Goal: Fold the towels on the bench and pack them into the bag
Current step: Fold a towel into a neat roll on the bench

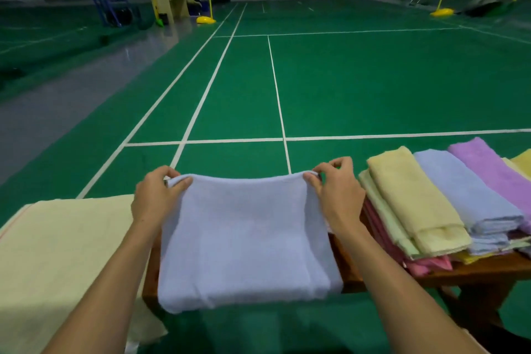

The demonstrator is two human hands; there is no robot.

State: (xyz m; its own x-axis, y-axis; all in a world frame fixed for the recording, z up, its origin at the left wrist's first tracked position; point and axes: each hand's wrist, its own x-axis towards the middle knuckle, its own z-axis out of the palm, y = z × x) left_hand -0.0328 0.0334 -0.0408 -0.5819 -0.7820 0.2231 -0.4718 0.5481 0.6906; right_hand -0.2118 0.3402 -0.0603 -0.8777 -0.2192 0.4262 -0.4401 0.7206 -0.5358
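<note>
- At the left end of the desk (pixel 477 269) lies a wide pale-yellow cloth (pixel 66 256), spread flat, its near part hanging over the desk's near edge; whether it is the bag or a towel cannot be told.
- The left hand (pixel 155 198) pinches the far-left corner of the blue towel (pixel 244 238) between thumb and curled fingers, so this grip is closed on the cloth.
- The blue towel lies in the middle of the desk, folded to a broad rectangle. Its far edge is lifted a little and stretched between the two hands, running left to right, parallel to the desk's far edge. Its near edge droops over the desk's near edge.
- The long axis of the blue towel is hard to judge, since it looks nearly square; the folded layers show as a step along its right side.
- The right hand (pixel 339 192) pinches the far-right corner of the same towel with thumb and forefinger, the other fingers curled above; this grip is likewise closed on the cloth.
- Just beside the right hand, toward the right end of the desk, sits a heap of folded towels (pixel 431 210): yellow, pale blue and lilac strips on top, their long axes running from near edge to far edge, with pink and pale-green ones beneath.
- Beyond the desk's far edge stretches a green court floor (pixel 373 80) with white lines.
</note>
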